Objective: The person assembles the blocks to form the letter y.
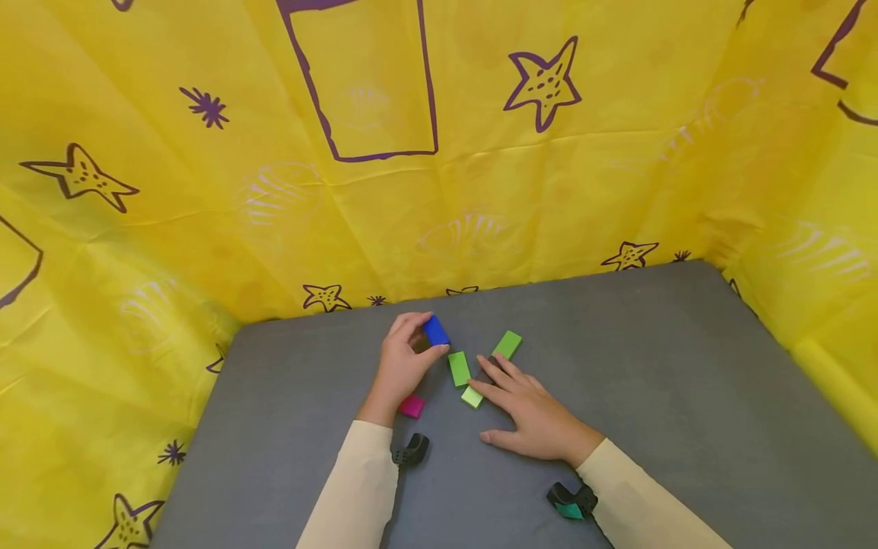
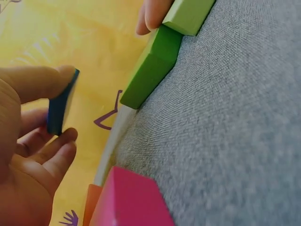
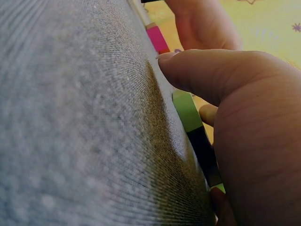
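Note:
My left hand (image 1: 406, 364) pinches a flat blue block (image 1: 436, 331) between thumb and fingertips; the left wrist view shows this blue block (image 2: 61, 106) edge-on. My right hand (image 1: 538, 415) lies spread over the grey surface, its fingers nearly straight. Its fingertips are at a dark block (image 3: 203, 153), mostly hidden under them in the head view. A light green block (image 1: 472, 396) and a green block (image 1: 507, 345) show at either end of the dark one. Between the hands lies another green block (image 1: 459, 369), its near end by the light green block.
A pink block (image 1: 412, 406) sits beside the left wrist, with an orange block (image 2: 91, 205) behind it in the left wrist view. A yellow printed cloth (image 1: 480, 191) rises behind the grey table (image 1: 658, 381) and along its sides. Both wrists wear dark straps.

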Demonstrator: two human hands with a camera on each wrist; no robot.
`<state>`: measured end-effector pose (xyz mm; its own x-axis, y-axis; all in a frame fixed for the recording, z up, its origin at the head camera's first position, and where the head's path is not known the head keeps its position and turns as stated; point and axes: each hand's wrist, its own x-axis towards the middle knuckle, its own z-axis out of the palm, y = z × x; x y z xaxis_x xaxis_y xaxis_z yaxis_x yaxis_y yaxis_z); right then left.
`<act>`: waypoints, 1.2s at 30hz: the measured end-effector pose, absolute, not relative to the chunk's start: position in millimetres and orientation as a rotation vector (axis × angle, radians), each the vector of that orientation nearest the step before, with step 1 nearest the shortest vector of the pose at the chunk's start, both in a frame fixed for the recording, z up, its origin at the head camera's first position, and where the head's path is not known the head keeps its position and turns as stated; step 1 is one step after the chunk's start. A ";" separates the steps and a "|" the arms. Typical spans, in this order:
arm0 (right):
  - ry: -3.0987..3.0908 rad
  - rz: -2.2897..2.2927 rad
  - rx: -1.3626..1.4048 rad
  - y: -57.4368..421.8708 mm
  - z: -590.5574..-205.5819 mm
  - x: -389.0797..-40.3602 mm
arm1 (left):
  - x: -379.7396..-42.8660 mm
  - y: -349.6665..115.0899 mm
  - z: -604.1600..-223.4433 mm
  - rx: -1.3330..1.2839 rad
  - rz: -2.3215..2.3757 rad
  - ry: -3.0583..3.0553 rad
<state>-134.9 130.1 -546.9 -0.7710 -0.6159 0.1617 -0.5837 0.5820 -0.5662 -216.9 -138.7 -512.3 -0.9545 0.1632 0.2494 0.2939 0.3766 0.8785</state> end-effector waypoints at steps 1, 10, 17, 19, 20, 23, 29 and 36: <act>2.746 -0.953 -1.043 129.9 -546.7 -135.0 | -218.5 -137.5 -512.9 -0.407 -1.610 -2.529; 2.736 -0.940 -1.036 130.3 -545.0 -134.9 | -228.8 -125.6 -516.6 -0.309 -1.374 -2.708; 2.727 -0.947 -1.030 128.5 -543.5 -135.3 | -233.3 -121.1 -518.5 -0.245 -1.295 -2.765; 2.728 -0.943 -1.033 128.2 -542.9 -135.1 | -234.1 -121.5 -519.1 -0.226 -1.284 -2.779; 2.729 -0.942 -1.036 128.0 -542.6 -135.0 | -234.6 -121.8 -519.4 -0.213 -1.281 -2.783; 2.732 -0.939 -1.043 127.6 -542.1 -134.9 | -235.9 -122.8 -520.8 -0.184 -1.268 -2.783; 2.739 -0.940 -1.045 128.1 -542.2 -135.0 | -237.5 -122.1 -523.7 -0.215 -1.214 -2.783; 2.731 -0.937 -1.038 129.2 -541.9 -135.1 | -236.3 -120.8 -526.0 -0.264 -1.201 -2.790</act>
